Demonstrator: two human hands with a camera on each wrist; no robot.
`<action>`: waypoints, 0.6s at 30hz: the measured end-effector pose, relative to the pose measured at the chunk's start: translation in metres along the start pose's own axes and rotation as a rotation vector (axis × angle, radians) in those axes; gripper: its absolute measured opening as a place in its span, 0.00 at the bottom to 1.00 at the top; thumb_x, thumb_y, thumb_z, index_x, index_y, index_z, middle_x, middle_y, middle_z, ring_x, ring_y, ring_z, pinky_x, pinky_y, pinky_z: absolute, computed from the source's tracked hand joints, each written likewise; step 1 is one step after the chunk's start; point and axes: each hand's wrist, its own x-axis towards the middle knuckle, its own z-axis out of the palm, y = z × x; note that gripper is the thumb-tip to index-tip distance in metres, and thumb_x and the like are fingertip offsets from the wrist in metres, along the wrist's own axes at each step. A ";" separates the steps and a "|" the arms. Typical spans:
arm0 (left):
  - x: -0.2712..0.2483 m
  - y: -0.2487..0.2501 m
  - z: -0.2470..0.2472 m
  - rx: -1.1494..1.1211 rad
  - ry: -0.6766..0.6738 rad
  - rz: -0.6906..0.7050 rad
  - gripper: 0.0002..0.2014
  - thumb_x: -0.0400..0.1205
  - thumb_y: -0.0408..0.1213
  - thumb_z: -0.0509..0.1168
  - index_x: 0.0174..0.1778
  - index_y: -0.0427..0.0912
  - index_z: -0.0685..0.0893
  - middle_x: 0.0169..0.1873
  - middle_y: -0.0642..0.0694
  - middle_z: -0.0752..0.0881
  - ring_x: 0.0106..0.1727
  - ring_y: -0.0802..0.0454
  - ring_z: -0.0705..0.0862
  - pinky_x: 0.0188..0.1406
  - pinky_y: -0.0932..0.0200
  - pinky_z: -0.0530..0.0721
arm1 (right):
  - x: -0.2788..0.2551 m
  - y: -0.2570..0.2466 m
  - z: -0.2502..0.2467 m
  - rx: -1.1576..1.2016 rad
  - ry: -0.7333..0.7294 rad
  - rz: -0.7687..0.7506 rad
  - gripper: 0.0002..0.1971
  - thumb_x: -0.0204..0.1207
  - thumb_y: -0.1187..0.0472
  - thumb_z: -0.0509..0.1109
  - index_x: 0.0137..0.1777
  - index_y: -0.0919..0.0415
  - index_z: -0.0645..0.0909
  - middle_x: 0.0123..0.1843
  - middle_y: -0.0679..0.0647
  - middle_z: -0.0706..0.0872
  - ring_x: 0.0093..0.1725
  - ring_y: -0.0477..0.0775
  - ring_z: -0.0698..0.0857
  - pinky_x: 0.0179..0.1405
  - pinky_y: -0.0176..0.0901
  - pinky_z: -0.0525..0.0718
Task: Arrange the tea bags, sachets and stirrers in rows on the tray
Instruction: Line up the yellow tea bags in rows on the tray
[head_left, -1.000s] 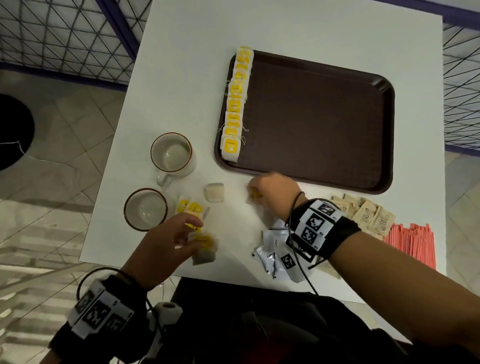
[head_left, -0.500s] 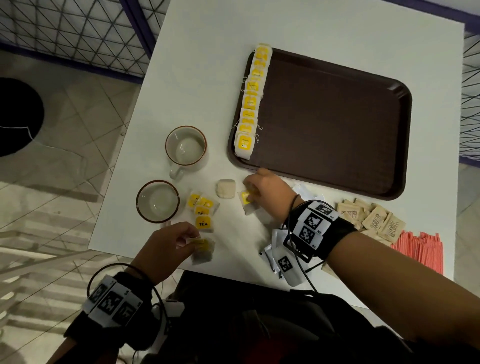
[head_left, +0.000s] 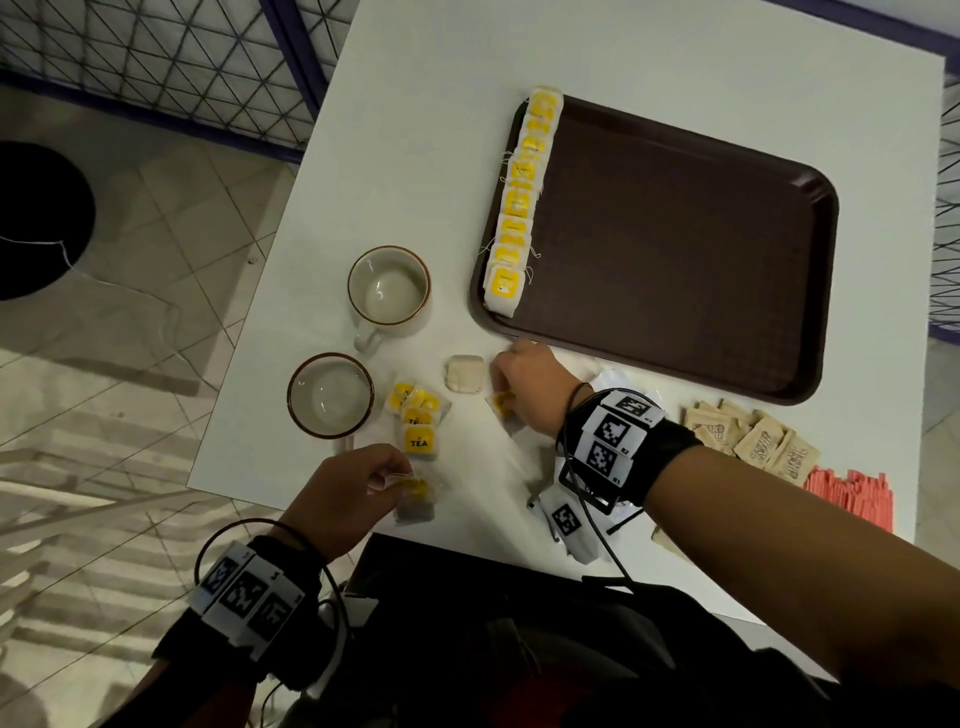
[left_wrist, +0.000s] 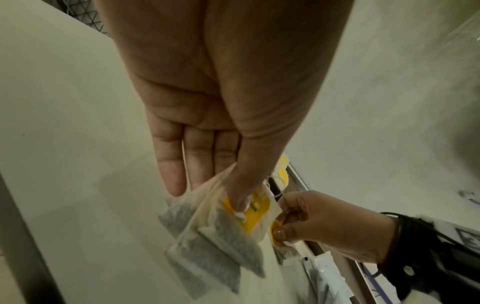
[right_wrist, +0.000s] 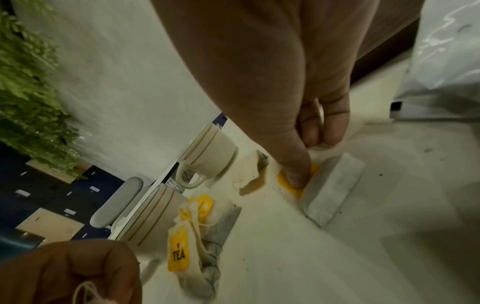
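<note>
A brown tray lies on the white table with a row of yellow-tagged tea bags along its left edge. My left hand pinches a bunch of tea bags above the table's near edge, thumb on the yellow tag. My right hand pinches the yellow tag of a tea bag lying on the table just in front of the tray. A small pile of tea bags and one plain bag lie between my hands. Brown sachets and red stirrers sit at the right.
Two empty cups stand left of the loose tea bags, near the table's left edge. Crumpled clear wrapping lies under my right wrist. A metal grid fence runs behind the table at the left.
My left hand has lifted its tea bags off the pile and drawn them toward the near edge. My right hand stays on its tea bag by the tray's front edge.
</note>
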 end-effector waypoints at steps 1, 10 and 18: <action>0.000 0.000 0.000 0.002 0.000 -0.001 0.10 0.76 0.36 0.72 0.36 0.56 0.80 0.42 0.64 0.83 0.42 0.63 0.82 0.39 0.76 0.77 | -0.002 -0.001 -0.001 -0.004 0.003 -0.026 0.06 0.68 0.69 0.66 0.46 0.64 0.78 0.50 0.63 0.79 0.51 0.66 0.78 0.51 0.55 0.79; -0.005 -0.008 -0.001 0.011 0.016 -0.049 0.13 0.75 0.36 0.73 0.35 0.59 0.77 0.33 0.57 0.85 0.41 0.69 0.82 0.38 0.80 0.75 | -0.045 -0.011 -0.019 0.399 0.013 -0.079 0.04 0.68 0.63 0.76 0.40 0.58 0.83 0.35 0.48 0.81 0.36 0.47 0.78 0.39 0.35 0.74; -0.008 -0.015 0.001 0.004 -0.004 -0.088 0.13 0.74 0.35 0.74 0.35 0.58 0.79 0.34 0.53 0.86 0.41 0.62 0.82 0.38 0.76 0.76 | -0.028 -0.060 0.014 0.414 0.042 -0.231 0.04 0.67 0.65 0.77 0.41 0.63 0.87 0.53 0.56 0.74 0.50 0.54 0.77 0.51 0.36 0.78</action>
